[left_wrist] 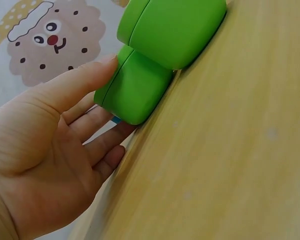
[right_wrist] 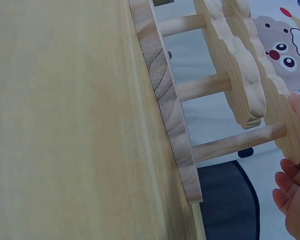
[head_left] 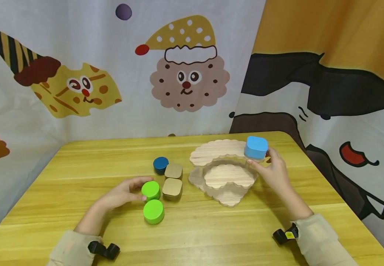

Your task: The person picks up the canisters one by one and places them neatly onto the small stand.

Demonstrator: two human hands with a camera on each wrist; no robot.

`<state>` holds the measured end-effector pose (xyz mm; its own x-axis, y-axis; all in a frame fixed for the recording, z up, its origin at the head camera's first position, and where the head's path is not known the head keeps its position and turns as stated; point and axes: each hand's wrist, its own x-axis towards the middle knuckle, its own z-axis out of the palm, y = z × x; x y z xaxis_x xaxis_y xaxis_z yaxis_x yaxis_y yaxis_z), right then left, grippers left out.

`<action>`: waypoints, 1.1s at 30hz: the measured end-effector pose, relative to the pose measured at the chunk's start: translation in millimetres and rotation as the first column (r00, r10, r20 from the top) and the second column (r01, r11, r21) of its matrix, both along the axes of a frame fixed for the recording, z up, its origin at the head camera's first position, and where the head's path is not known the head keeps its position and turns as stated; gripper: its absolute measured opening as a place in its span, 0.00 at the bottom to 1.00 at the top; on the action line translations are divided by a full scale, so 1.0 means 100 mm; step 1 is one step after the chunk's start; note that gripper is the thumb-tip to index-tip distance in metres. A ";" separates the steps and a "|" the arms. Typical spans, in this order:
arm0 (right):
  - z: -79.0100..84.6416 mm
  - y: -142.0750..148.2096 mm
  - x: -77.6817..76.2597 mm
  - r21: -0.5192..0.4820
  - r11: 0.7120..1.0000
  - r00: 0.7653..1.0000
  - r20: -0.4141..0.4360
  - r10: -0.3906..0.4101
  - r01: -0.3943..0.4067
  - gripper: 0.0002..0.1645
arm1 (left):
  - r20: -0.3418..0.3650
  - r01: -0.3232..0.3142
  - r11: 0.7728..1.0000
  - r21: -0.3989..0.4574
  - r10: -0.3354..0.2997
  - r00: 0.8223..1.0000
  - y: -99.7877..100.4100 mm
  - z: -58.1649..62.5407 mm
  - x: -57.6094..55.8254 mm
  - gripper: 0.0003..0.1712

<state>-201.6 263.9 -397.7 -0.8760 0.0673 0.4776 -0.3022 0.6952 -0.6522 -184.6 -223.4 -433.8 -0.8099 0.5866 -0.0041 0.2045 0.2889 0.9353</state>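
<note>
In the head view, my left hand (head_left: 123,194) holds the farther of two round green lidded containers (head_left: 150,190). Its thumb presses the near side and its fingers reach round behind. The second green container (head_left: 153,211) stands right beside it, closer to me. On the upper tier of a scalloped wooden stand (head_left: 216,151) sits a light blue rounded-square container (head_left: 256,147), at the right end. My right hand (head_left: 273,171) grips that end of the tier, thumb at the front edge, curled fingers (right_wrist: 286,187) round the end in the right wrist view.
Two tan rounded-square containers (head_left: 172,187) stand between the green ones and the stand. A dark blue round container (head_left: 160,165) is behind them. The stand has a lower tier (head_left: 228,176) on wooden posts (right_wrist: 205,86). A printed curtain (head_left: 105,33) hangs behind the table (head_left: 192,240).
</note>
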 end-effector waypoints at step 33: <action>-0.02 0.01 -0.02 0.004 1.000 0.999 -0.038 0.005 -0.005 0.37 | -0.136 -0.283 0.959 0.029 0.284 0.949 0.17 0.44 0.04 0.33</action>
